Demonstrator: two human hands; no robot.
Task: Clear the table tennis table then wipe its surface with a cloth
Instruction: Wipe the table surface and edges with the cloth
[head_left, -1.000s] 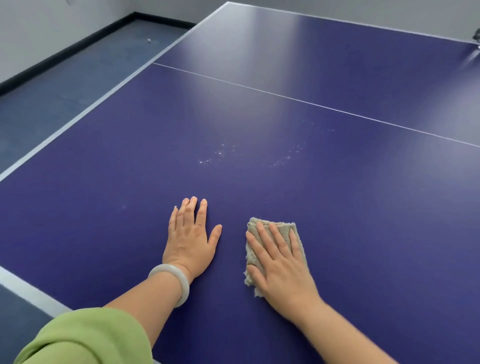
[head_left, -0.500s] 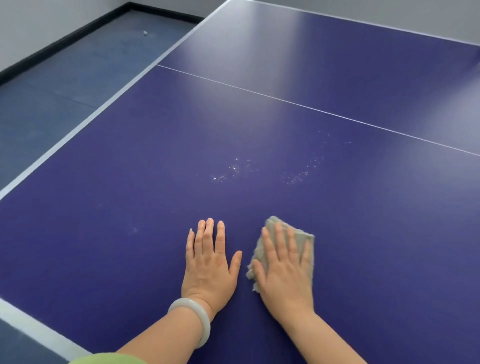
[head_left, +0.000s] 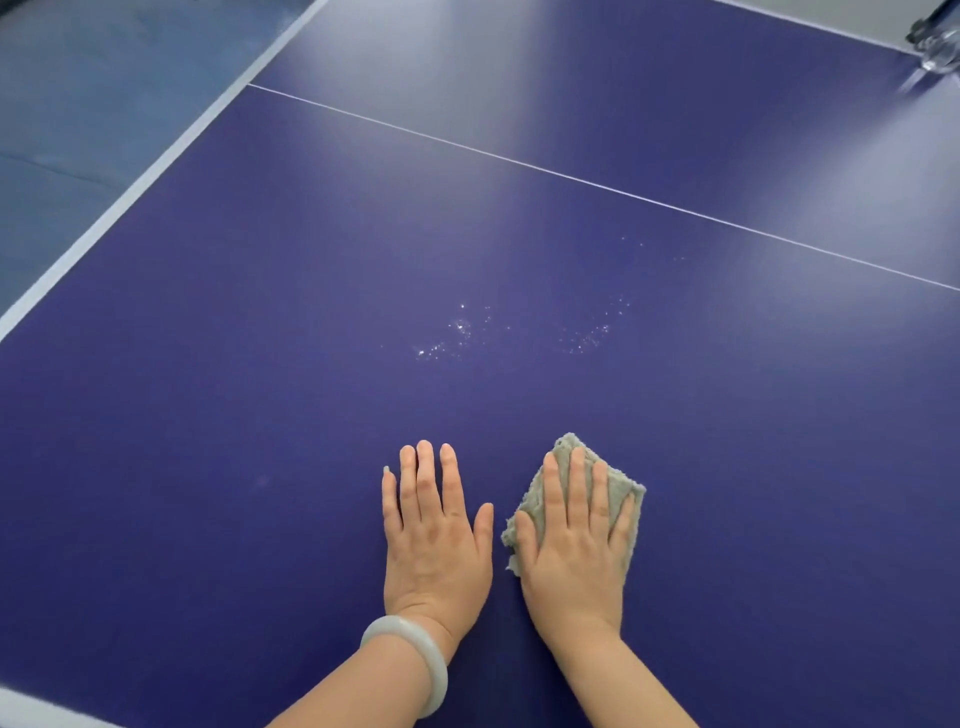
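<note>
Cloth (head_left: 613, 480) sits flat under my right hand (head_left: 574, 558), fingers (head_left: 577, 491) straight and pressing so it drags evenly across the table (head_left: 208, 415). My left hand (head_left: 436, 540) lies flat beside it, bracing me. Droplets (head_left: 457, 332) ahead need wiping next.

Cloth (head_left: 621, 480) mostly under right hand (head_left: 571, 561)

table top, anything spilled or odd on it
Yes: two patches of small glinting white specks sit on the blue table, beyond the cloth pressed flat under the right hand. Droplets or crumbs, I cannot tell; they look unwiped.
</note>
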